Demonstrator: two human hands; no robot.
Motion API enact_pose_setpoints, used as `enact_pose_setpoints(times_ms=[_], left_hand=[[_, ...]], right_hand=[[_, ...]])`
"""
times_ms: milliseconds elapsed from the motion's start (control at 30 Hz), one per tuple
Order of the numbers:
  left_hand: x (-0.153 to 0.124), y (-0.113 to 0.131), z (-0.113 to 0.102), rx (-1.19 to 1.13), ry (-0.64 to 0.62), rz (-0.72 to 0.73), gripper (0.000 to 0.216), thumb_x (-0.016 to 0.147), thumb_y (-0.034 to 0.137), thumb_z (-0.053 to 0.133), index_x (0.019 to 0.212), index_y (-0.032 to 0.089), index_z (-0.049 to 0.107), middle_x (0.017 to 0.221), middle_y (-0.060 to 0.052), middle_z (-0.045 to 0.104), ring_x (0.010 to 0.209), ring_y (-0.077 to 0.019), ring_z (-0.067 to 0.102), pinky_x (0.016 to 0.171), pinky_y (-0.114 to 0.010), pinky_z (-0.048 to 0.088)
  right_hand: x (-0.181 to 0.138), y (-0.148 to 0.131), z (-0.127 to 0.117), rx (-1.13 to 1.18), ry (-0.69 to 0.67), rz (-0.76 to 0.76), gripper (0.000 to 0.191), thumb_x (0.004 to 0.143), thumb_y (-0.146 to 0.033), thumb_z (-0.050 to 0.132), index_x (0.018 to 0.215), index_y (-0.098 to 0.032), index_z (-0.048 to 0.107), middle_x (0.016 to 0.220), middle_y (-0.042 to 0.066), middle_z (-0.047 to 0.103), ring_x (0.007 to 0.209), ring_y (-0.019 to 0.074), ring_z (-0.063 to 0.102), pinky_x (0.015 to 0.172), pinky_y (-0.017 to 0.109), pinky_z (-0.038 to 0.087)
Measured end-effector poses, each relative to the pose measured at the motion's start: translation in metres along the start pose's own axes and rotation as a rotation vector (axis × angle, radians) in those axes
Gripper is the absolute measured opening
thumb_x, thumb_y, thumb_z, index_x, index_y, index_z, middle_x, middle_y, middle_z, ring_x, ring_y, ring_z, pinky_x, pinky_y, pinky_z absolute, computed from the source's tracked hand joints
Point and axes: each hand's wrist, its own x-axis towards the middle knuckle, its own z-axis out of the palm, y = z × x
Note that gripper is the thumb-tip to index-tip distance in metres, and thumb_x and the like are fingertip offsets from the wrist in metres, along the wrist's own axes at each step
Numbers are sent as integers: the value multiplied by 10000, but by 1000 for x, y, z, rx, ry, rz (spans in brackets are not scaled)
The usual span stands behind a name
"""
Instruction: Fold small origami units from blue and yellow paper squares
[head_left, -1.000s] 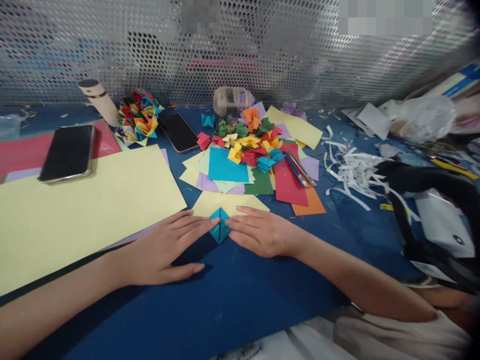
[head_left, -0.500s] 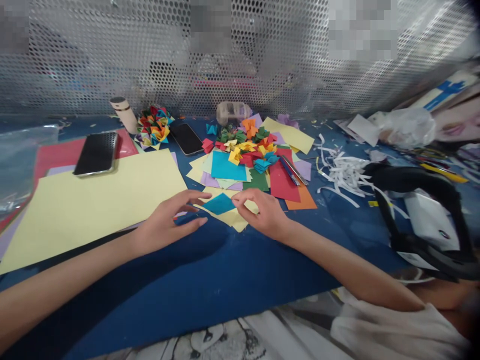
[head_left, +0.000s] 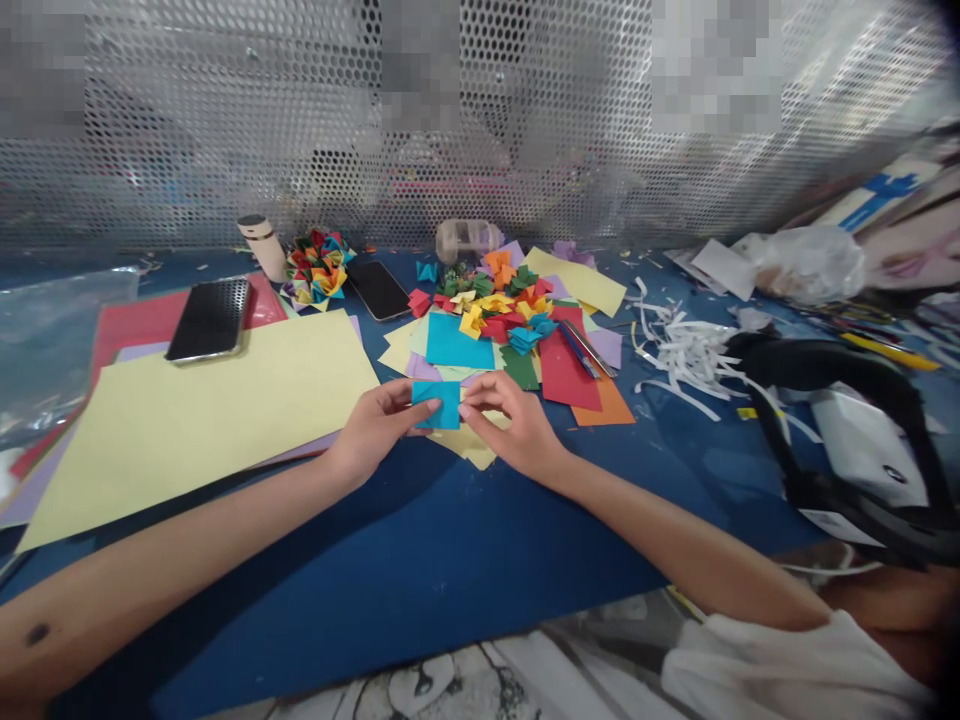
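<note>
A small square of blue paper (head_left: 442, 412) is held up between both hands, its face turned toward me. My left hand (head_left: 384, 422) is closed on its left side, thumb lying across the front. At the right edge, my right hand (head_left: 510, 420) pinches the paper between thumb and fingers. Pale yellow sheets (head_left: 478, 448) lie on the table just below it. Behind it rests a larger blue sheet (head_left: 459, 345) on a stack of coloured papers. Folded paper pieces (head_left: 495, 305) in several colours are heaped beyond that.
Large yellow sheets (head_left: 225, 400) lie at left with a phone (head_left: 210, 318) on top. Another phone (head_left: 379, 290) is near a folded paper ball (head_left: 319, 270). Pens (head_left: 589, 348) rest on red paper. White paper strips (head_left: 682, 345) and a black-strapped headset (head_left: 862, 450) lie right.
The blue paper has been lifted off the yellow sheets and turned upright. My left hand, open before, has closed on it. The view has shifted slightly.
</note>
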Motion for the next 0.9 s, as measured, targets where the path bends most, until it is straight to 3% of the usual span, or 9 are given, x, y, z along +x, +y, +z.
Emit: enact_pose_setpoints(times_ms=[167,267,367,533,900], left_hand=[[0,-5,-3,28,-9,12,313,710,396,808,898,171,696,853,-17,708,769,-145,658,650,-229,572],[-2,-4,-2,46,-6,17,325,702,403,807,902,165,715,837,-25,709,737,-152,653,620,-234,568],[-3,-3,-2,52,-16,15,294,710,392,798,871,158,726,789,-26,704,690,-144,641,594,-229,559],[-4,-2,-3,41,-42,17,242,711,358,793,834,161,722,731,-9,682,634,-123,614,550,-209,536],[-7,-1,-2,71,-119,18,220,690,325,799,795,147,723,703,-17,683,615,-135,607,590,-246,533]], right_hand=[[-1,2,-1,-96,-103,-64,135,861,-202,589,969,-196,507,796,17,708,763,152,720,705,262,560],[-2,2,-4,-111,-76,-119,216,853,-201,606,1052,-183,526,851,35,712,781,156,714,720,272,568],[-1,4,-8,-163,-16,-257,265,895,-196,570,1158,-164,574,935,69,706,856,165,693,781,303,567],[3,13,-10,-373,13,-535,225,925,-274,601,1122,-181,656,956,85,710,896,192,668,774,326,569],[1,10,-18,-625,-54,-842,195,902,-240,638,1067,-139,659,882,73,721,836,178,667,786,329,574]])
